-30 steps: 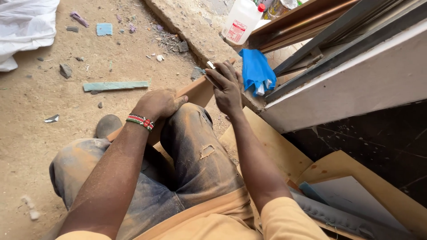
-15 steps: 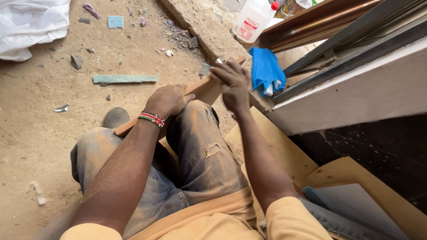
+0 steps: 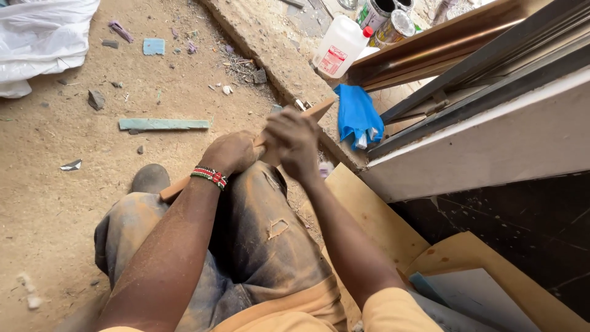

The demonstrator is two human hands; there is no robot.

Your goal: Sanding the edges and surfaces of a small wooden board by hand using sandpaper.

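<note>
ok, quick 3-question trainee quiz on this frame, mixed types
1. True or false: the left hand rests on the wooden strip lying across the knee.
2. What colour is the cloth by the ledge: A red, B blue, C yellow?
3. The plastic jug has a ____ cap.

Key: 1 true; 2 B; 3 red. The right hand also grips the strip.

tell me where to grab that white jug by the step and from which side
Probably by the neck just under the red cap, coming from above. The jug stands upright on the concrete step with its top free, while tins crowd its right side and a wooden frame runs close by. No handle is clearly visible.
</note>
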